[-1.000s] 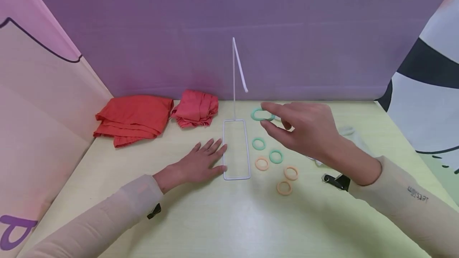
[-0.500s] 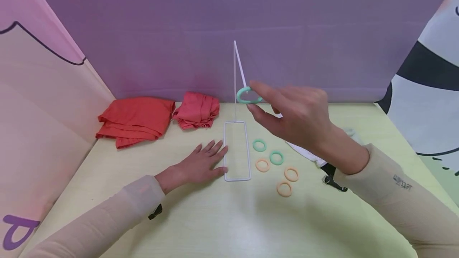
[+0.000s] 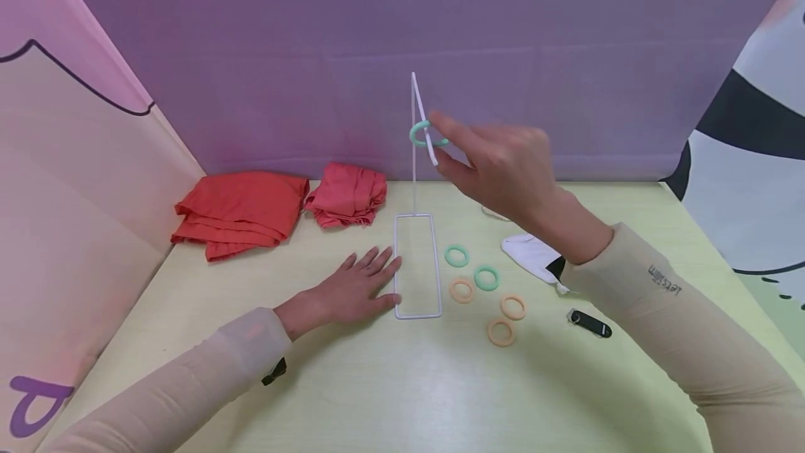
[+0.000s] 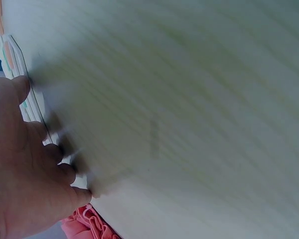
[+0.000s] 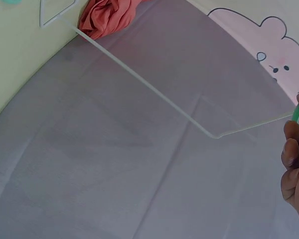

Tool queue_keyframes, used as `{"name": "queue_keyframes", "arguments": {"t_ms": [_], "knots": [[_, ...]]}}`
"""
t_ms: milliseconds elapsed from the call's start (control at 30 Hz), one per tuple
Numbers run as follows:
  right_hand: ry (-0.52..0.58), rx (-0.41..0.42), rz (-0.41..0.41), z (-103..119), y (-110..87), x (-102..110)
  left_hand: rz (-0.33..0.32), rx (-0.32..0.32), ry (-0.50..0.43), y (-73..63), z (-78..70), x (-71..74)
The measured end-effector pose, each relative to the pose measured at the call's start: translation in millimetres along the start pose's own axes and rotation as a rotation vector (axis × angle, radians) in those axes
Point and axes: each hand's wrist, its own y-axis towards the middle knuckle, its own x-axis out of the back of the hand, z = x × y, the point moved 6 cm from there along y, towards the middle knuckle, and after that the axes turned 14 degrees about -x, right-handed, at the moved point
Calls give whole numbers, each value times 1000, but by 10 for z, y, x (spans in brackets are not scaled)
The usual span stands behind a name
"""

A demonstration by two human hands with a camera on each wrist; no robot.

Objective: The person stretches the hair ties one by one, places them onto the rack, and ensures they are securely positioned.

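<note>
A white wire stand [image 3: 418,317] has a rectangular base on the table, a tall upright and a top arm slanting toward me. My right hand [image 3: 503,159] pinches a green ring [image 3: 417,134] between thumb and index finger; in the head view the arm's end passes through the ring. The right wrist view shows the green ring [image 5: 297,113] at the arm's end, partly hidden by fingers. My left hand [image 3: 355,289] lies flat, fingers spread, its fingertips at the base's left side. In the left wrist view, the left hand [image 4: 35,159] rests with fingertips along the wire base.
Two green rings [image 3: 487,277] and several orange rings [image 3: 501,332] lie right of the base. Folded red cloths [image 3: 242,212] sit at the back left. A white cloth item [image 3: 531,256] and a black fob [image 3: 590,324] lie at the right. A purple curtain [image 3: 283,75] hangs behind.
My right hand has moved up and left with the green ring, from beside the stand to around the end of its top arm. The left hand has stayed in place.
</note>
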Motion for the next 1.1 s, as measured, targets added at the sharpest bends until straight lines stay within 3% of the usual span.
{"name": "queue_keyframes", "arguments": {"t_ms": [300, 1100], "knots": [[-92, -24, 34, -168, 70, -241, 0, -1, -5, -1, -1, 11], [-129, -71, 45, -301, 160, -555, 20, 10, -8, -30, 6, -18]]}}
